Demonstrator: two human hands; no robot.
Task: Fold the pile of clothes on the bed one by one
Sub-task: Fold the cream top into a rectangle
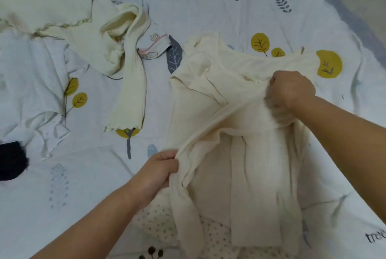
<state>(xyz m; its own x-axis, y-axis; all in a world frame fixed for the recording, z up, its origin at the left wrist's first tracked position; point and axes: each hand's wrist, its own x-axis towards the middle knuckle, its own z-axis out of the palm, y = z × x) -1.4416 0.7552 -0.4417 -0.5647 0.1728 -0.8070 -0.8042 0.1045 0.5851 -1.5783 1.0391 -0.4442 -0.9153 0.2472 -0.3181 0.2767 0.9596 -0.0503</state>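
My left hand (160,170) and right hand (289,90) both clench the cream top (208,95); I'd keep its edge taut and lay it flat on the bed (229,8).

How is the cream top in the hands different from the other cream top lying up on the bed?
The held cream top is gripped by the left hand and right hand, partly lifted and stretched; the ribbed cream top lies untouched on the bedsheet. The ribbed one has wavy, dark-trimmed edges; the held one looks smoother with plain edges. Both are pale cream and still unfolded.
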